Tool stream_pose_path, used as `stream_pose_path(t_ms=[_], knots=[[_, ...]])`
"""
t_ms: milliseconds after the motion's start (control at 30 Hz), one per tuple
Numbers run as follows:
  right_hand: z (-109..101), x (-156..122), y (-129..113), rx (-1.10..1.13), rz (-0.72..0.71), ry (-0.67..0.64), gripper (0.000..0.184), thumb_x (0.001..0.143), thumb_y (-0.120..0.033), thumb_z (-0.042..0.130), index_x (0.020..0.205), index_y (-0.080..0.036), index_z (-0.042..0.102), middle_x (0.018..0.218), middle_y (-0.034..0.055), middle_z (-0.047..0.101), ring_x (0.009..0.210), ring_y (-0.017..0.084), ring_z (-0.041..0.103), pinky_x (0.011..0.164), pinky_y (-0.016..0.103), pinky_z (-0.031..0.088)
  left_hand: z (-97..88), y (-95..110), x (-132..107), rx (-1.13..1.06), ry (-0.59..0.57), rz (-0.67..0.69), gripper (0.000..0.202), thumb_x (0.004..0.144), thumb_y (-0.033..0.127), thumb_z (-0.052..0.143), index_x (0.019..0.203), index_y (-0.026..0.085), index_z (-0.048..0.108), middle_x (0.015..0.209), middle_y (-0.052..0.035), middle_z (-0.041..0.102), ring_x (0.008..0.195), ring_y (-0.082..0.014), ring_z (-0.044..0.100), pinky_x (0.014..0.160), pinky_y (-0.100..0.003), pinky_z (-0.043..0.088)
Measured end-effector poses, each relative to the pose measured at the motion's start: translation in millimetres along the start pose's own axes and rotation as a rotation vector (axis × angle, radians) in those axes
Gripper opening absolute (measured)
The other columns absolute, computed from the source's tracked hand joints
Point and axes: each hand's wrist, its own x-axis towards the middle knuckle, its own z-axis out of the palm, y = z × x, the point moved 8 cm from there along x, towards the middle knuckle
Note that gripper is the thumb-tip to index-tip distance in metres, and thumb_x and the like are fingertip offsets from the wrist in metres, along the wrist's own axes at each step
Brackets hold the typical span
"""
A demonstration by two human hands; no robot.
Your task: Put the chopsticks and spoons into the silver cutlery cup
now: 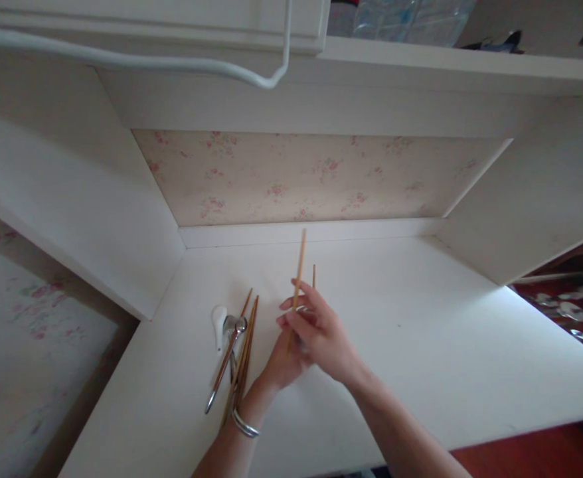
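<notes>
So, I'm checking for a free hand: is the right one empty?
No, the right hand holds a chopstick between thumb and fingers.

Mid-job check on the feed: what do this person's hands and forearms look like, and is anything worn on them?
The left hand is gloveless, with a shiny silver bangle around its wrist. The right hand is gloveless too, its wrist unadorned. No sleeve shows on either forearm. I can't tell whether rings are worn.
</notes>
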Motion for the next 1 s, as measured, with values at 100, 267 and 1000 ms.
stream_pose_path(t_ms=[100,267,1000], knots=[[-60,8,-1,0.121,-0.003,0.277,0.029,0.084,-0.037,0.065,0.109,-0.022,0.060,0.096,0.0031,0.066,0.082,0.017,0.071,0.077,0.034,0.060,13.4,7,2,-0.138,-0.113,0.077,0.083,0.067,0.034,0.084,0.138,0.022,0.043,0.133,-0.0123,0.058,0.121,-0.0303,0.056,0.105,-0.046,0.044],[-113,11,17,0.065,-0.018,0.503,0.035,0.083,-0.050,0.066,0.094,-0.018,0.069,0.089,0.0056,0.069,0.086,0.020,0.069,0.083,0.040,0.058,14.5,6,2,-0.177,-0.120,0.094,0.084,0.067,0.031,0.084,0.138,0.020,0.042,0.138,-0.0145,0.054,0.127,-0.0294,0.052,0.112,-0.045,0.035],[-85,6,67,-0.562,0.005,0.219,0.027,0.091,-0.038,0.054,0.107,-0.029,0.075,0.105,0.0030,0.074,0.097,0.022,0.068,0.085,0.035,0.051,22.5,-3,6,-0.373,-0.193,0.080,0.089,0.066,0.024,0.085,0.142,0.023,0.039,0.146,-0.0125,0.048,0.135,-0.0298,0.045,0.115,-0.048,0.031]])
